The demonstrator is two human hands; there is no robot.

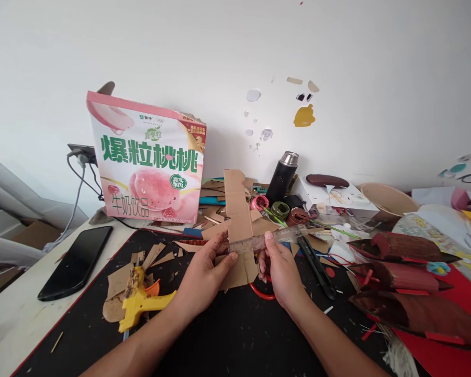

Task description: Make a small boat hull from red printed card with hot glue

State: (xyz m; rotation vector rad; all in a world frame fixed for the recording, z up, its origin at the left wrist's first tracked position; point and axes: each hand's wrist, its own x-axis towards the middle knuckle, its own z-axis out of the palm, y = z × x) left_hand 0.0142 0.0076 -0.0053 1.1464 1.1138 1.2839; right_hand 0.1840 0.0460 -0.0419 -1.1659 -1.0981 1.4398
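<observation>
A transparent ruler [288, 234], smudged and slightly tilted, lies crosswise over a tan cardboard strip [238, 201] above the black mat. My left hand [204, 272] is closed at the ruler's left end, thumb on the near side; its hold on the cardboard underneath is partly hidden. My right hand [282, 272] pinches the ruler right of the strip, thumb on top and fingers curled below. Under that hand shows a red scissors handle [262, 293]. A dark utility knife [317, 269] lies just to the right.
A yellow glue gun [141, 301] and cardboard scraps [118, 283] lie left, beside a black phone [76, 262]. Behind stand a pink drink carton [149, 157] and a black thermos [282, 178]. Several brown boat-like models [419, 314] occupy the right side.
</observation>
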